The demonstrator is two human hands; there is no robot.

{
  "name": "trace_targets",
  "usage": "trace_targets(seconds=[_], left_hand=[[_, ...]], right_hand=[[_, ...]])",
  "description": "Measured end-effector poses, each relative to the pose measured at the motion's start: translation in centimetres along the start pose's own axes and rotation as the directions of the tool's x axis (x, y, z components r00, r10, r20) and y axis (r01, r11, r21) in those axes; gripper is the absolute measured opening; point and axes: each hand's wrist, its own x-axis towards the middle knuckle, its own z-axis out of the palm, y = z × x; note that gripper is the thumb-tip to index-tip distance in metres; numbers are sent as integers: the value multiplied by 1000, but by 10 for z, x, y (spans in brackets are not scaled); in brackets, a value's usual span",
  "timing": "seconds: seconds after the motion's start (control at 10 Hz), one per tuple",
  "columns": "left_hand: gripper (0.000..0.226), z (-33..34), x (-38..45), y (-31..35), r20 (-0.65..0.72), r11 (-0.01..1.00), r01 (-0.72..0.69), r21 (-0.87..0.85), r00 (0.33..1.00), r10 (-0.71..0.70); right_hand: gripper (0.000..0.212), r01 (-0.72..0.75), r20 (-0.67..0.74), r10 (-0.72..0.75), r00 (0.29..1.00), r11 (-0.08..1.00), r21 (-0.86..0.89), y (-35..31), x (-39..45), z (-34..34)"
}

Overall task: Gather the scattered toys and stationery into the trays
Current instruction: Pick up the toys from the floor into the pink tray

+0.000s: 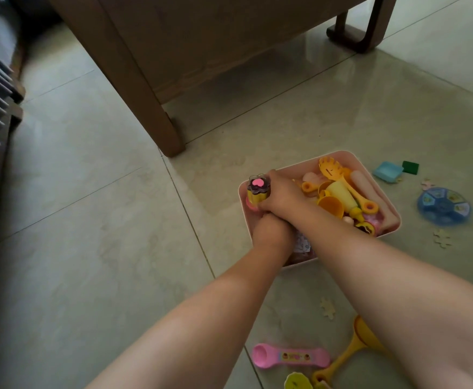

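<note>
Several toys already fill the pink tray [370,169], where the right hand [280,196] clamps its fingers on a flower-topped toy [258,192], the left hand [270,230] has fingers I cannot tell, and a pink spoon [290,356], yellow scoop [350,349], blue disc [443,206] and puzzle pieces [442,238] remain on the floor [89,192] beside the tray.

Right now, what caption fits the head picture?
Both hands put a flower-topped toy into the pink tray.
</note>
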Motion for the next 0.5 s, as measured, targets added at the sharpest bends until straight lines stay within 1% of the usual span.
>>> trace_targets(seconds=[0.1,0.2,0.3,0.4,0.5], left_hand=[[33,-8,-8,-4,96,576,-122,808,993,75],[36,-9,-4,-13,60,595,-26,803,998,-37],[35,-9,-8,-9,-3,615,25,788,999,-38],[29,-11,-10,-9,-120,676,103,729,993,-22],[27,-12,-14,0,-159,694,118,711,987,-5]], right_hand=[[56,28,4,-28,1000,987,-160,-3,6,9],[39,69,81,-48,996,960,-271,-6,11,9],[35,65,195,-12,981,961,-269,-10,11,2],[36,94,231,-42,972,972,-216,-7,5,-7],[36,77,163,-48,985,982,-173,-4,-5,-17]])
